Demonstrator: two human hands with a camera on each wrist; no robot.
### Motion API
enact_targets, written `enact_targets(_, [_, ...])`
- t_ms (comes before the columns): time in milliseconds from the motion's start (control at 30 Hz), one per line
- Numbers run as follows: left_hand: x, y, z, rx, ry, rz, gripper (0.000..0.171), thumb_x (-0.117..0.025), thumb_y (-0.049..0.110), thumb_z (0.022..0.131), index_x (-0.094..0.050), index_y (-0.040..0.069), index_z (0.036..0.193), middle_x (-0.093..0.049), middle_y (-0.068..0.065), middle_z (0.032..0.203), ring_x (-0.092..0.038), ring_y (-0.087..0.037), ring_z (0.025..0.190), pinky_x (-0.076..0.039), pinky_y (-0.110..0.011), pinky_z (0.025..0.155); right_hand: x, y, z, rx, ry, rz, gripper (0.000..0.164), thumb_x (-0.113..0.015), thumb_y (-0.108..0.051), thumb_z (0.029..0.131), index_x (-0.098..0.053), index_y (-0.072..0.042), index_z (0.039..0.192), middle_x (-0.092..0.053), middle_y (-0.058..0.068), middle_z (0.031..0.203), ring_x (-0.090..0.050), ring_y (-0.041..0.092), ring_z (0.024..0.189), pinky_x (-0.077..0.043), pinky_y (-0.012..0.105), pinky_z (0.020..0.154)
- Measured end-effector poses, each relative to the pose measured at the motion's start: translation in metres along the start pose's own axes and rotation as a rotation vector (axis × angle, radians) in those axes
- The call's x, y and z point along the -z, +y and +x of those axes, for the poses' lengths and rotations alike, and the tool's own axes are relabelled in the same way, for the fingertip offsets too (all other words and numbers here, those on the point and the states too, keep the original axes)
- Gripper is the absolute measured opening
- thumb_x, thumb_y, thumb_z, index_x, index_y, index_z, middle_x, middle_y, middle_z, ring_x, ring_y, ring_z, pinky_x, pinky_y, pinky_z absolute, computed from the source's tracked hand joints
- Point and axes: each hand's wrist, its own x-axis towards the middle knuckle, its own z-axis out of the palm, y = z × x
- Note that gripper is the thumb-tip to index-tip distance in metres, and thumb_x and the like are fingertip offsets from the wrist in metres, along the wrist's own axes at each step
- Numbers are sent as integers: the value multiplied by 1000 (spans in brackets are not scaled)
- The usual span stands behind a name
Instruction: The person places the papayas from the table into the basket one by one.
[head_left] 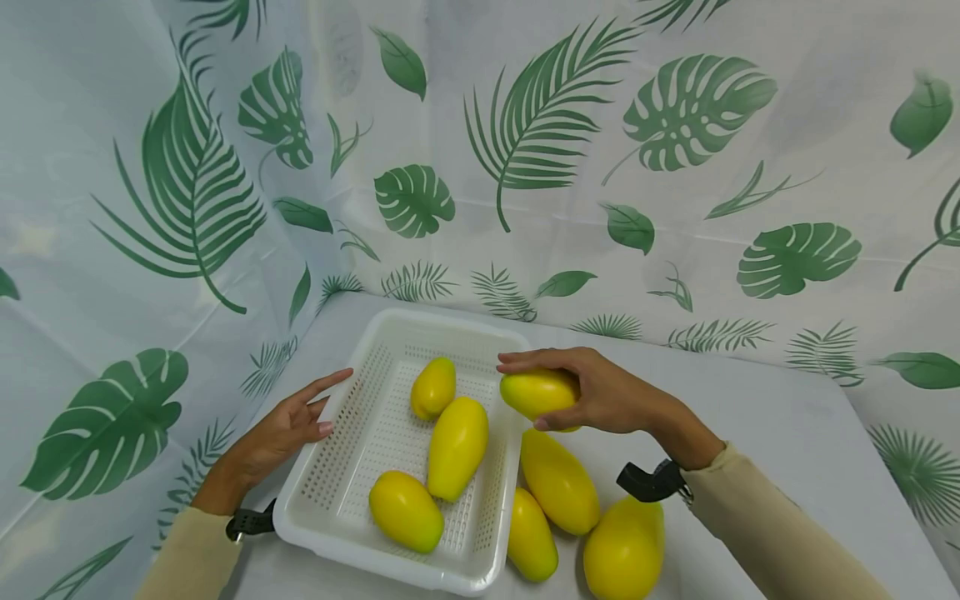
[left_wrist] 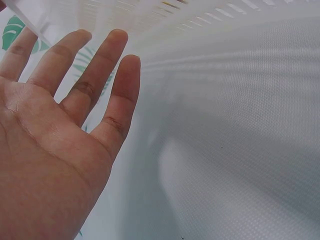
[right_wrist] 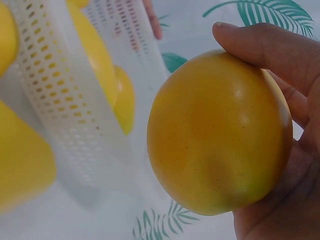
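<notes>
My right hand point(head_left: 611, 392) grips a yellow mango point(head_left: 536, 393) just above the right rim of a white plastic basket point(head_left: 382, 575). In the right wrist view, the thumb and fingers wrap round that held mango point(right_wrist: 215, 135). At the basket's left side, my left hand point(head_left: 288, 425) has its fingers extended by the rim. The left wrist view shows the fingers of this hand point(left_wrist: 65, 120) spread beneath the basket's edge; whether they touch it I cannot tell. Inside the basket lie three mangoes: one at the back point(head_left: 433, 388), one in the middle point(head_left: 458, 448), one in front point(head_left: 407, 511).
Three more mangoes lie on the white table right of the basket: a long one point(head_left: 558, 482), one against the basket wall point(head_left: 532, 537) and a large one point(head_left: 626, 550) at the front. Leaf-printed cloth point(head_left: 555, 192) hangs behind and to the left.
</notes>
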Motion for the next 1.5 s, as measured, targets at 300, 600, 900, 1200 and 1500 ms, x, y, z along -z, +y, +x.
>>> enact_targets(300, [1, -2, 0, -9, -5, -1, 76, -47, -3, 109, -14, 24, 172, -44, -23, 165, -67, -32, 131, -63, -52, 99, -1, -3, 18, 51, 4, -8, 70, -87, -10, 88, -60, -24, 152, -55, -6, 161, -58, 19, 141, -56, 33, 109])
enact_targets(600, [1, -2, 0, -8, -5, 13, 76, -47, -2, 109, -14, 24, 172, -44, -23, 165, -66, -32, 131, -63, -51, 99, -2, -1, 38, 79, 0, 16, 70, -87, -11, 88, -60, -19, 152, -55, 3, 161, -58, 22, 143, -55, 33, 110])
enact_targets(900, [3, -3, 0, -13, -12, 9, 76, -47, -2, 109, -14, 24, 172, -45, -22, 164, -66, -30, 131, -62, -49, 101, -3, 4, 52, 56, 4, 31, 69, -86, -10, 89, -60, -16, 152, -57, -1, 159, -59, 21, 139, -55, 34, 110])
enact_targets(1200, [1, -2, 0, -6, -10, 7, 76, -47, -2, 109, -13, 25, 173, -44, -23, 164, -66, -31, 131, -62, -49, 101, -4, 12, 64, 26, 4, 38, 68, -86, -12, 89, -60, -19, 152, -56, -3, 160, -59, 20, 139, -54, 40, 112])
enact_targets(1500, [1, -2, 0, -8, -11, 2, 77, -46, -3, 109, -13, 24, 173, -45, -23, 163, -66, -30, 131, -63, -48, 100, -6, 22, 74, 19, 7, 24, 69, -85, -14, 89, -59, -17, 153, -55, -2, 161, -60, 21, 136, -55, 41, 109])
